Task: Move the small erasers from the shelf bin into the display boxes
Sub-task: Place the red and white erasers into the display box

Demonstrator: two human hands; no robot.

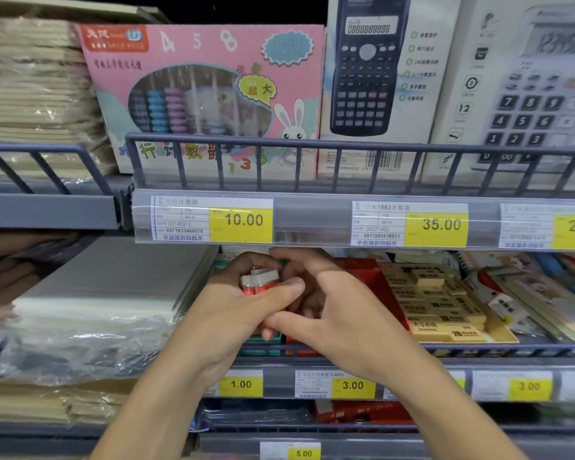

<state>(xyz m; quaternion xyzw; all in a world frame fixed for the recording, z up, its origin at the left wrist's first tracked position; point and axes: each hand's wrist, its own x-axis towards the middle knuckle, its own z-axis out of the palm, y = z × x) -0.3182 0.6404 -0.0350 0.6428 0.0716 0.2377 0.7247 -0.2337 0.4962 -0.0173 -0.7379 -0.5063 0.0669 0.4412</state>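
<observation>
My left hand [243,313] grips a small stack of red-and-white erasers [259,280] just under the upper shelf's price rail. My right hand [329,310] lies against it from the right, fingers curled around the same bundle and thumb below it. Beneath the hands a green display box [268,340] and a red display box [375,287] sit on the shelf, mostly hidden. To the right, a yellow display box [498,330] holds several cream erasers [439,303] in rows.
A grey wire rail [478,350] fronts the shelf, with yellow price tags [352,385] below. Plastic-wrapped paper packs [90,307] lie to the left, packaged stationery [538,293] to the right. The shelf above carries an abacus box [206,94] and calculator boxes [379,78].
</observation>
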